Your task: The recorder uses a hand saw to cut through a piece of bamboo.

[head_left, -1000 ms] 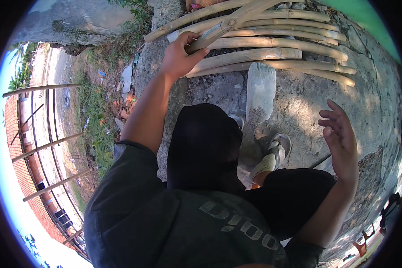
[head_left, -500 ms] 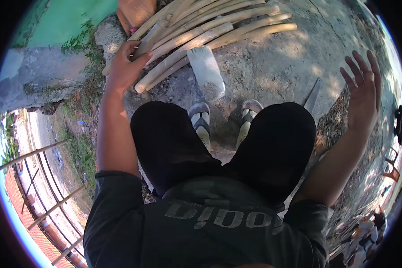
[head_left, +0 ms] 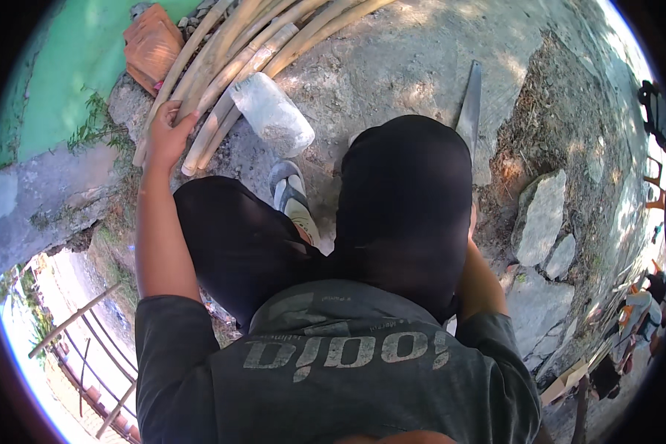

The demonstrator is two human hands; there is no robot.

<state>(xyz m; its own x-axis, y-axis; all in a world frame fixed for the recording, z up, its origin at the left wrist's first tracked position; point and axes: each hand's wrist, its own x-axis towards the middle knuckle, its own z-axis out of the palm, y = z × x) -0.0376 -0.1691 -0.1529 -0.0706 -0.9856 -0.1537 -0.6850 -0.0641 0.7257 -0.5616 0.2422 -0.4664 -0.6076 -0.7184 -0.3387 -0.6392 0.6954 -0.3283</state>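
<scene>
My left hand (head_left: pixel 169 137) is closed round a bamboo pole (head_left: pixel 209 70) at the near end of a bundle of several pale poles at the upper left. Thumb and fingers lie on either side of it. My right forearm (head_left: pixel 485 277) reaches down beside my right knee (head_left: pixel 407 163). That knee hides nearly all of my right hand, so its fingers do not show. A whitish, dusty rectangular block (head_left: pixel 274 115) lies against the poles, in front of my left sandalled foot (head_left: pixel 290 189). Past my right knee, a long tapering metal blade (head_left: pixel 470 107), like a handsaw's, rests on the ground.
Orange-red clay pieces (head_left: pixel 152 48) sit beside the poles, near a green wall (head_left: pixel 74 81) with a rough grey concrete base (head_left: pixel 59 192). At the right are flat broken slabs (head_left: pixel 540 218) and a strip of bare soil (head_left: pixel 529 140). Assorted items (head_left: pixel 640 318) are heaped at the lower right.
My right hand has dropped from the open air at the right to behind my right knee. My view has turned right, and my left hand stays at the bamboo.
</scene>
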